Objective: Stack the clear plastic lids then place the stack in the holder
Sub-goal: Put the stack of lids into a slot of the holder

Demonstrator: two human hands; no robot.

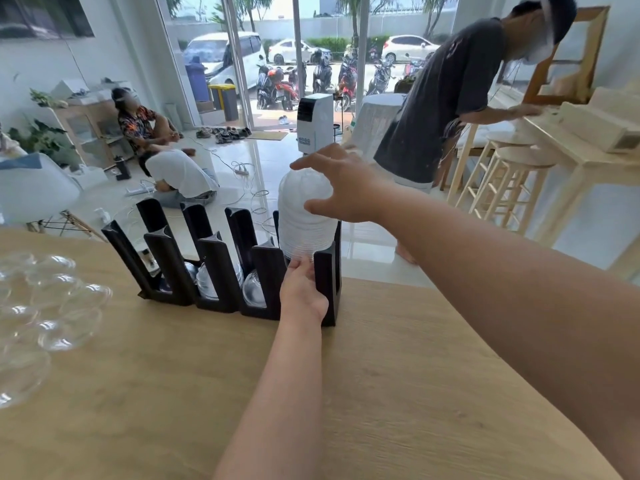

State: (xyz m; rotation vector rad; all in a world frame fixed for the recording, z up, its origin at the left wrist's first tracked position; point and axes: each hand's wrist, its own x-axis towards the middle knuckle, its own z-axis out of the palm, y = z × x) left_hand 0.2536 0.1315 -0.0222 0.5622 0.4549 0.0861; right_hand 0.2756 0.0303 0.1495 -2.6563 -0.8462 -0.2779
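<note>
A tall stack of clear dome lids [300, 216] stands in the rightmost slot of a black multi-slot holder [266, 271] on the wooden table. My left hand [303, 289] pinches the bottom rim of the stack at the slot's front opening. My right hand [343, 188] hovers at the upper right of the stack, fingers spread, thumb near its side; contact is unclear. Several loose clear lids [52, 306] lie on the table at the far left. Smaller lid stacks [252, 291] sit low in the other slots.
The wooden table [381, 375] ends just behind the holder. Beyond it, a person in a dark shirt [440, 98] leans over a counter with stools at the right. Two people sit on the floor at the back left among cables.
</note>
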